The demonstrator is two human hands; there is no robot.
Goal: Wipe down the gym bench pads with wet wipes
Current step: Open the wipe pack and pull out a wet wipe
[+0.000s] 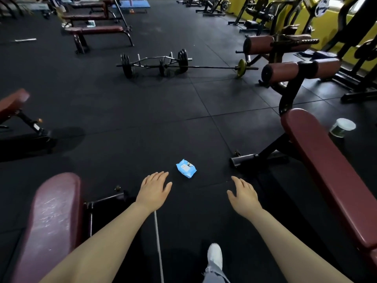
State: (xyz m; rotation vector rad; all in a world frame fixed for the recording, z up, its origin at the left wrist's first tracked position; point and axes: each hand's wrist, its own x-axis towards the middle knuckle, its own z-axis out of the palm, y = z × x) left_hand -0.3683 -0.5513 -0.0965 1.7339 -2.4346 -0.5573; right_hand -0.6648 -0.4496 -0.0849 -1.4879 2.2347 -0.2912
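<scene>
A small blue pack of wet wipes [186, 168] lies on the black rubber floor between two maroon bench pads. One maroon pad [52, 219] runs along my lower left, another maroon pad [326, 170] slopes along my right. My left hand [154, 189] is stretched out, fingers straight, just short of the pack and to its left, holding nothing. My right hand [243, 194] is also held out flat and empty, to the pack's lower right.
A loaded barbell and a curl bar [155, 63] lie on the floor ahead. More maroon benches [95, 30] stand at the far left. A white-lidded tub [342, 127] sits right of the right bench. My white shoe [214, 255] shows at the bottom.
</scene>
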